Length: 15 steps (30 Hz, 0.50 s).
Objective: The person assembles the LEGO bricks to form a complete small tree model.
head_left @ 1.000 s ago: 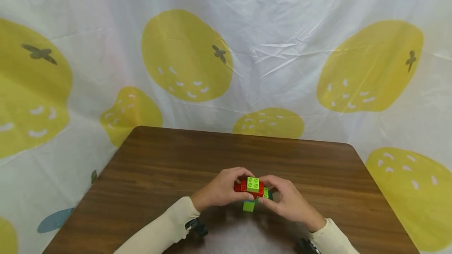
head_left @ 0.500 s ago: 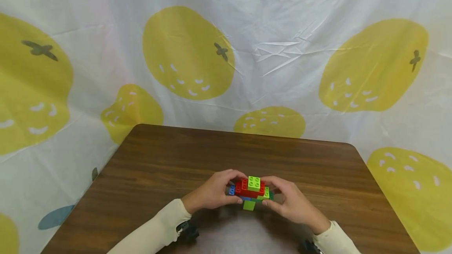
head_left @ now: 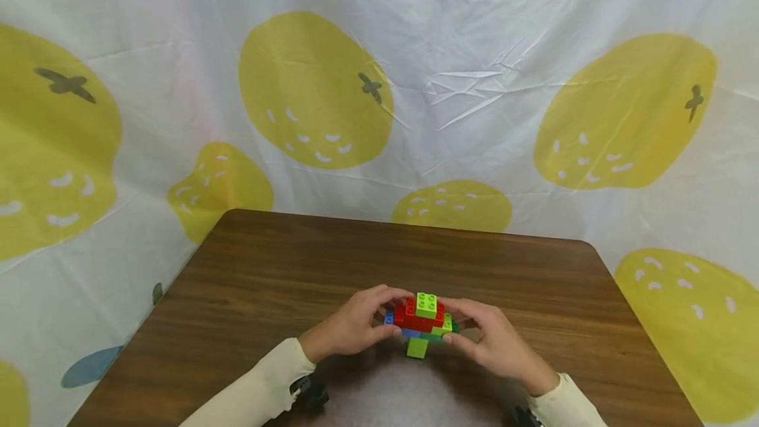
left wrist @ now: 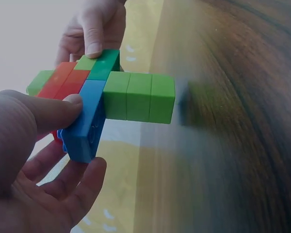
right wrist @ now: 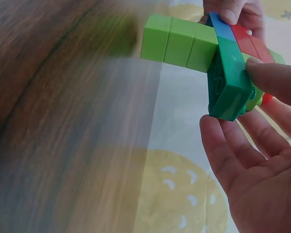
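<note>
Both hands hold one model of toy building bricks over the table. A stem of stacked lime bricks (left wrist: 139,97) forms its foot. A blue brick (left wrist: 87,124) and a dark green brick (right wrist: 232,80) lie side by side across the stem. Red bricks (head_left: 415,319) sit above them, topped by a lime brick (head_left: 425,305). My left hand (head_left: 354,323) pinches the blue end, thumb in front and fingers behind. The right hand (head_left: 497,340) grips the dark green end the same way. In the wrist views the stem's lower end looks slightly apart from the tabletop.
The brown wood-grain table (head_left: 308,256) spreads around the hands, with rounded far corners. Behind it hangs a pale curtain (head_left: 450,143) printed with large yellow fruits. A dark wrist device (head_left: 311,393) sits under the left sleeve.
The left hand has shifted left and outward from the red bricks, uncovering the blue end. My right hand has moved slightly right. The model stays nearly in place.
</note>
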Each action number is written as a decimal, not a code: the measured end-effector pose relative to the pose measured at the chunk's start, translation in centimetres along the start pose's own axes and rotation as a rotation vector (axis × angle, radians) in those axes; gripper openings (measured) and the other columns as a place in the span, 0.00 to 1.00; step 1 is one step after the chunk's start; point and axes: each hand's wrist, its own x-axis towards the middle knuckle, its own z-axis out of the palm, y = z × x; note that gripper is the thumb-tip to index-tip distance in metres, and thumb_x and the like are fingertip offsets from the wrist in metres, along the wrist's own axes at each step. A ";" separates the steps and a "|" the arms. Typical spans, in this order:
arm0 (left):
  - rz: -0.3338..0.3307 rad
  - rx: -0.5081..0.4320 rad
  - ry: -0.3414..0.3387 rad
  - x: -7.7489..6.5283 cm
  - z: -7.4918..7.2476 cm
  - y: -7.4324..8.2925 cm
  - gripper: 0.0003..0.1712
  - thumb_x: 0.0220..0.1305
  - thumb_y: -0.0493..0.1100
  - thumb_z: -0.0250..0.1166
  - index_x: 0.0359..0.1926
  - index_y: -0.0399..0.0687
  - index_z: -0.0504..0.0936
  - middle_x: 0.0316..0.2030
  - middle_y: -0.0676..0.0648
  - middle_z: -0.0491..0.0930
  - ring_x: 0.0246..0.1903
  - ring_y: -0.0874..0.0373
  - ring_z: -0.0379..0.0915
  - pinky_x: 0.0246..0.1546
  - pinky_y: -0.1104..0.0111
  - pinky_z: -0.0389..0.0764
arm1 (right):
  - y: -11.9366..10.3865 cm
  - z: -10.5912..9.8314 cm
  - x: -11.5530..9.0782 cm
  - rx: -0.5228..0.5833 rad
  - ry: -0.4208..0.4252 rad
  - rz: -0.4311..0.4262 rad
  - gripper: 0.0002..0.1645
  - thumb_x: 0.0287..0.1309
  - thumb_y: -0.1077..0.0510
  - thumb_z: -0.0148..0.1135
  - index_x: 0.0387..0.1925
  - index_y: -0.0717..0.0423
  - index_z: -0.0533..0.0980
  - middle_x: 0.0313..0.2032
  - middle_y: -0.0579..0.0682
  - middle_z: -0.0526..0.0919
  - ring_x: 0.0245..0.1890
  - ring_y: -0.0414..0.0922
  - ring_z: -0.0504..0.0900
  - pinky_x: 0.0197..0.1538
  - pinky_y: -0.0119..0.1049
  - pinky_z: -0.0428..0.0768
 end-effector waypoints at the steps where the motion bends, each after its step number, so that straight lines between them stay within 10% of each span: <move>1: -0.003 -0.007 0.007 0.0 -0.1 0.1 0.36 0.68 0.39 0.74 0.74 0.51 0.72 0.59 0.48 0.80 0.54 0.59 0.80 0.51 0.65 0.87 | 0.0 0.0 0.0 0.005 0.007 0.000 0.35 0.63 0.59 0.76 0.69 0.55 0.76 0.57 0.51 0.87 0.44 0.40 0.88 0.46 0.44 0.90; 15: -0.038 -0.004 0.072 0.5 -0.1 0.6 0.43 0.60 0.38 0.80 0.74 0.49 0.71 0.56 0.47 0.78 0.51 0.57 0.79 0.46 0.61 0.89 | -0.3 0.0 0.7 0.043 0.079 0.058 0.30 0.72 0.60 0.67 0.72 0.58 0.74 0.49 0.47 0.87 0.41 0.40 0.88 0.45 0.37 0.89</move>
